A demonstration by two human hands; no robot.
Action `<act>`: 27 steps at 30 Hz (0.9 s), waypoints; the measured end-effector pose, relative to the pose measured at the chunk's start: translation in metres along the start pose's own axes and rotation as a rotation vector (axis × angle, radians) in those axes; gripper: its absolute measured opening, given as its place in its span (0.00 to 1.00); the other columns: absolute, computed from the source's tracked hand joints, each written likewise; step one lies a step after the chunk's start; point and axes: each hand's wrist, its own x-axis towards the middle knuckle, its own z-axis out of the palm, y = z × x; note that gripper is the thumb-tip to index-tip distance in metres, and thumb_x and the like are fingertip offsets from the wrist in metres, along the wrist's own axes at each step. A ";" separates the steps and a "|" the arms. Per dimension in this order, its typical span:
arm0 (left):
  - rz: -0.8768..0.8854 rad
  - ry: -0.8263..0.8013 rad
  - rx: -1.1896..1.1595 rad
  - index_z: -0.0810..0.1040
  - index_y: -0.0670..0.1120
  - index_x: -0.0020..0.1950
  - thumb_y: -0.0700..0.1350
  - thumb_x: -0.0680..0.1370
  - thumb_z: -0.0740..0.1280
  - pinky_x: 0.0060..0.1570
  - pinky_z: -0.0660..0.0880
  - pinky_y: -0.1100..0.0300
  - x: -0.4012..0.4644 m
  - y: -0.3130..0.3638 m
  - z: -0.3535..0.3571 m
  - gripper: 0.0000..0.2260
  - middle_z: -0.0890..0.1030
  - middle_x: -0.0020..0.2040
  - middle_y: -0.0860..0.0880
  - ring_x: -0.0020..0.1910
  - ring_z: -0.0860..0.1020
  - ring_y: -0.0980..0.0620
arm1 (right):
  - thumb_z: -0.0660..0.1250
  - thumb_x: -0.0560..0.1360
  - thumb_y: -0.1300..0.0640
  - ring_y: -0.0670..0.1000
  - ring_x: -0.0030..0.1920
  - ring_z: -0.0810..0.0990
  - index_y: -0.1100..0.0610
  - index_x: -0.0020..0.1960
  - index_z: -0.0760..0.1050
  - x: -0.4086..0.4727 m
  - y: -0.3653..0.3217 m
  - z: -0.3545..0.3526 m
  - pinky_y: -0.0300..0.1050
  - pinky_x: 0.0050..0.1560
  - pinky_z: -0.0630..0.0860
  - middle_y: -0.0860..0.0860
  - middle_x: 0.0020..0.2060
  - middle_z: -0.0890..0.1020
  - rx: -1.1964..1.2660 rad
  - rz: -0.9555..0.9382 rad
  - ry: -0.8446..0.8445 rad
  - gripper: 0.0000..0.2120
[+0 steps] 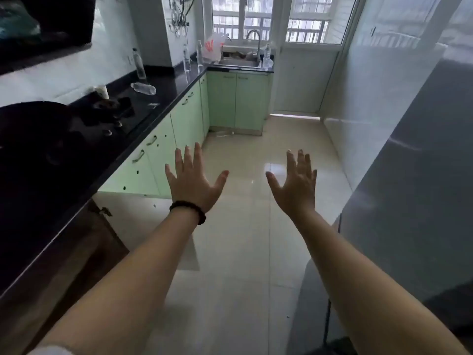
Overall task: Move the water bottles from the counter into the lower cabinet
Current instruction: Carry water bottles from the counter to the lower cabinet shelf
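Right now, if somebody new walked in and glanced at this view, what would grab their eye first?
First, the two bare hands, left hand and right hand, spread open and empty over the pale floor in the middle of the view. Next, the long black counter on the left above green cabinets, with clear water bottles on it: one lying bottle, others standing farther back toward the sink under the bright window.

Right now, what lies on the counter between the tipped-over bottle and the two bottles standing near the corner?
In the head view, only bare black counter separates the lying bottle from the two standing bottles.
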 end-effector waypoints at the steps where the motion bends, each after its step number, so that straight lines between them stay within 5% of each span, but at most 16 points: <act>1: -0.020 -0.019 0.011 0.44 0.47 0.79 0.68 0.75 0.53 0.74 0.44 0.39 -0.003 0.001 0.007 0.41 0.50 0.80 0.44 0.79 0.44 0.45 | 0.59 0.76 0.40 0.54 0.77 0.44 0.53 0.77 0.52 -0.002 0.006 0.005 0.56 0.75 0.43 0.56 0.77 0.51 -0.017 0.019 -0.014 0.35; 14: -0.136 -0.116 0.024 0.45 0.48 0.79 0.68 0.75 0.55 0.74 0.45 0.39 0.076 -0.012 0.118 0.40 0.52 0.80 0.45 0.79 0.45 0.46 | 0.57 0.77 0.40 0.52 0.77 0.41 0.53 0.77 0.50 0.074 0.064 0.102 0.56 0.76 0.41 0.54 0.78 0.48 -0.057 0.114 -0.205 0.35; 27: -0.241 -0.138 -0.001 0.43 0.49 0.79 0.67 0.76 0.55 0.74 0.44 0.39 0.346 -0.040 0.208 0.40 0.51 0.80 0.44 0.79 0.44 0.46 | 0.58 0.77 0.41 0.53 0.77 0.42 0.52 0.77 0.49 0.347 0.045 0.236 0.56 0.76 0.43 0.55 0.78 0.49 -0.042 0.093 -0.272 0.34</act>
